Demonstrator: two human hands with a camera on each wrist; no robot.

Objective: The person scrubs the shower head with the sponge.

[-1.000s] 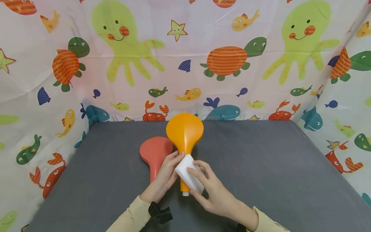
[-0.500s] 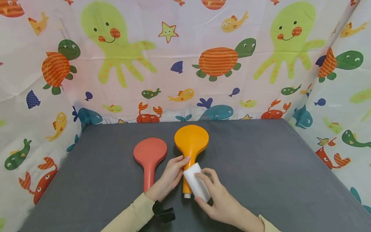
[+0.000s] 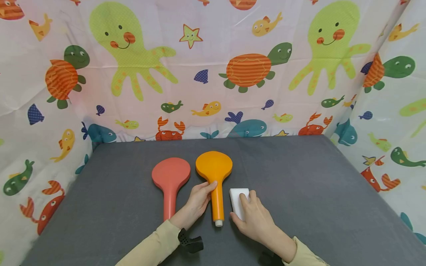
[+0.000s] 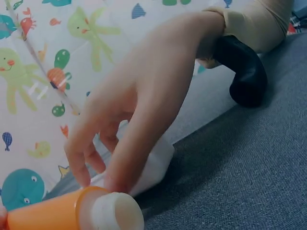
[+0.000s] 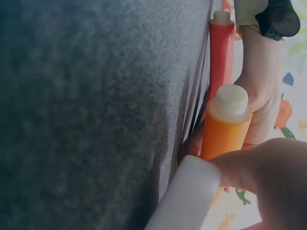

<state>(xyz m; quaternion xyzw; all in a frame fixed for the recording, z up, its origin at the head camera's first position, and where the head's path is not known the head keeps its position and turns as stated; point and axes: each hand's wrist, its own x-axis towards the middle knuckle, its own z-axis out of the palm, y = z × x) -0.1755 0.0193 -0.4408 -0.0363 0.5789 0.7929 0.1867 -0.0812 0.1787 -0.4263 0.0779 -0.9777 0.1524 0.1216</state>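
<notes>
An orange paddle (image 3: 214, 164), with a round head and a white-tipped handle, lies near the middle of the grey table. My left hand (image 3: 198, 201) grips its handle just below the head, thumb on top. To the right of the handle, a white sponge block (image 3: 238, 201) is held from above by my right hand (image 3: 255, 220), apart from the paddle. In the left wrist view the right hand (image 4: 144, 96) reaches over the sponge, beyond the orange handle. The right wrist view shows the sponge (image 5: 187, 196) under the thumb, with the white handle tip (image 5: 231, 99) close by.
A red paddle (image 3: 171, 173) of the same shape lies left of the orange one, the left forearm passing over its handle end. Grey cloth (image 3: 316, 184) covers the table. Sea-animal printed curtains (image 3: 206, 85) stand at the back and both sides.
The right hand and sponge have moved off the orange handle to the right and down to the table. The orange paddle has lowered towards me, still in the left hand.
</notes>
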